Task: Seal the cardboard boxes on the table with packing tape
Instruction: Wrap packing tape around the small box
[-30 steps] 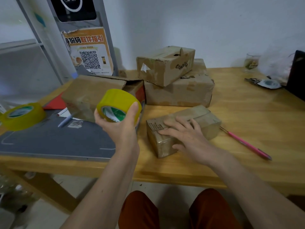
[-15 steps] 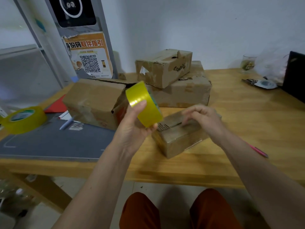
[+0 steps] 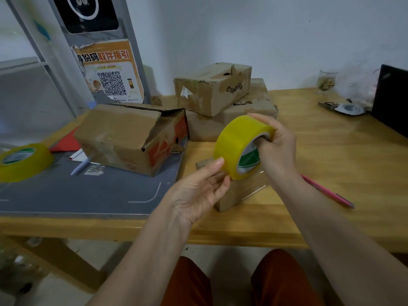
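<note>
My right hand grips the tape through its core, left pinching its rim — hunting the loose end (I guess) — above the small box; next, peel it.

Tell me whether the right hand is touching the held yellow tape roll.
Touching. The head view shows the right hand gripping the yellow tape roll, fingers hooked into its core and thumb on the outer face.

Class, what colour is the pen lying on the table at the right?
Pink: the pen, clearest in the head view.
</note>
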Demonstrator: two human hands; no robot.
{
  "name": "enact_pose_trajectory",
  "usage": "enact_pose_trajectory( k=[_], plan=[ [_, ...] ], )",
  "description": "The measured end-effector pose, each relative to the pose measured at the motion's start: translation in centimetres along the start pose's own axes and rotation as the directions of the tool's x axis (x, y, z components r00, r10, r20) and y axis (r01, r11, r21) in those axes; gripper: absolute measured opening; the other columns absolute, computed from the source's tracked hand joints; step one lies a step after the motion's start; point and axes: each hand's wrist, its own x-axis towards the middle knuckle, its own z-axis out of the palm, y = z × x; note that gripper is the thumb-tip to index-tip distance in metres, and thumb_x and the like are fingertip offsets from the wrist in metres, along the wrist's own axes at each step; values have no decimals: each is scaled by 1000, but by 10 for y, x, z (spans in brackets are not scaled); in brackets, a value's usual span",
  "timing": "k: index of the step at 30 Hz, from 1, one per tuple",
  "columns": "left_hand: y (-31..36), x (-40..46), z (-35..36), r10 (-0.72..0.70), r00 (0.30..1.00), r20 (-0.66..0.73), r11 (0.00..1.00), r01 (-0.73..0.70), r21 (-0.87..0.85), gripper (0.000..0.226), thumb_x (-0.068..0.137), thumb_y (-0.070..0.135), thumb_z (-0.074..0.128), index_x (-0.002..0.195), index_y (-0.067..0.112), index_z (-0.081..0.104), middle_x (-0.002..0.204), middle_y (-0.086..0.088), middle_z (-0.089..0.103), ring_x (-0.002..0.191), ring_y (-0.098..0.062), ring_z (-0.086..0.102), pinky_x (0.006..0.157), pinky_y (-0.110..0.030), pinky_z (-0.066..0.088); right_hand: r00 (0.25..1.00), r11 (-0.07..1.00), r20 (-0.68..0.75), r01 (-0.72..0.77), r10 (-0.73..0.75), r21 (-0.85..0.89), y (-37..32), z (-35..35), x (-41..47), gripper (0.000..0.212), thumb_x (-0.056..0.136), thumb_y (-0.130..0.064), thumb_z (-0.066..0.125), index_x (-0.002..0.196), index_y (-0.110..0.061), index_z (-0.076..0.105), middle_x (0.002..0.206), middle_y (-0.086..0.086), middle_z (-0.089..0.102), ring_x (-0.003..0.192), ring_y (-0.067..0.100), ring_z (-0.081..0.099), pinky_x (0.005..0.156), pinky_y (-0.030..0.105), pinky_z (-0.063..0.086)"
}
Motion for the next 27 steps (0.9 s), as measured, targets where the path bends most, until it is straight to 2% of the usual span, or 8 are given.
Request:
enact_pose_trajectory(
  k=[2,6,8,11,15,18,21,27],
  plan=[
    [-2,-2,2,-26,998,-54,999,24,-26,55,71,4,73,124,-4,61,121,-23,68,119,-33,63,80,-33,60,998,999,-39,38,-39,-37,-1,0,-1,54,81,18,50,108,-25,66,111,-2,65,102,4,58,81,7,45],
    [-3,-3,5,-40,992,-123,997,32,-65,32,71,-4,66,103,-10,65,102,-25,71,97,-33,69,76,-41,61,993,990,-57,92,-99,-110,2,-2,-3,56,77,14,49,112,-27,65,116,-1,64,111,7,55,89,14,46],
    [-3,-1,5,-8,986,-165,1000,3,-31,23,75,-4,66,98,-7,65,92,-22,72,88,-29,69,72,-38,61,986,977,-40,155,-163,-148,1,-1,-6,56,73,8,49,114,-27,64,115,1,63,107,1,55,89,14,45],
    [-4,2,5,58,963,-263,997,-41,68,3,89,-3,63,92,-2,65,76,-15,70,70,-20,66,61,-29,61,970,953,9,241,-243,-185,-4,-1,-11,63,68,10,48,115,-28,62,113,1,61,104,-12,52,89,9,41],
    [-3,6,6,162,946,-281,967,-96,237,17,95,-5,55,83,4,64,59,-5,63,53,-12,57,52,-23,56,965,960,142,239,-219,-145,-12,-3,-12,67,61,5,50,117,-31,62,112,-1,62,106,-6,55,86,14,47],
    [5,9,6,276,915,-295,915,-156,372,24,95,-10,48,84,5,62,66,-7,61,55,-13,54,48,-24,50,948,949,243,253,-205,-186,-15,-1,-17,59,64,2,57,113,-31,59,106,-16,60,101,-3,56,77,15,49],
    [17,13,4,364,885,-290,846,-184,501,27,97,-11,42,81,4,58,67,-8,52,60,-16,45,51,-26,41,937,932,250,299,-246,-205,-15,0,-24,55,72,7,63,113,-28,53,102,-22,53,93,-13,52,69,5,42],
    [25,17,3,347,907,-238,814,-165,558,29,97,-11,43,75,1,57,61,-7,48,56,-15,41,43,-22,39,931,889,190,355,-310,-288,-19,-6,-33,50,71,-13,65,117,-30,54,104,-31,50,97,-21,48,75,4,43]
  ],
)
